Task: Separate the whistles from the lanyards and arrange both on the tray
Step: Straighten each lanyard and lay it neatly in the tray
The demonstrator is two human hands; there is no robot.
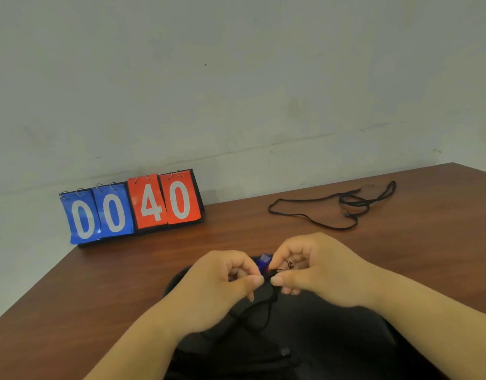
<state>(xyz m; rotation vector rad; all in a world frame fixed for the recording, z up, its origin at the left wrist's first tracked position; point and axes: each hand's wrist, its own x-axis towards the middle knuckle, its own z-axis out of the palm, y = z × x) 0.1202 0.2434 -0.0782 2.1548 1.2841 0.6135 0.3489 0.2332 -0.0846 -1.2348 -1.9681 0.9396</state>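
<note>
1. Near the middle of the table (99, 283), both hands are raised close together over a black tray (332, 338), which lies at the near edge.
2. The left hand (222, 281) has its fingers (252, 281) curled. Thumb and forefinger are pressed together and pinch the black lanyard (259, 308) at its upper end.
3. The right hand (313, 267) is just beside the left one, thumb tip almost against thumb tip. Its fingers (280, 280) are curled too, and thumb and forefinger pinch the same lanyard where a thin black loop comes out.
4. A blue whistle (263, 261) shows between the two hands, just behind the fingertips. Only a small part of it is visible. I cannot tell if it is attached to the loop or already free.
5. From the pinch the black lanyard hangs down and falls onto the tray, where its dark cord is hard to follow against the dark surface.
6. A second lanyard (351, 200), also black, lies on the table at the far right, well apart from the hands, partly coiled and partly stretched in a long loop.
7. At the far left a flip scoreboard (132, 207) stands against the wall (236, 78), with blue cards showing 00 and red cards showing 40.
</note>
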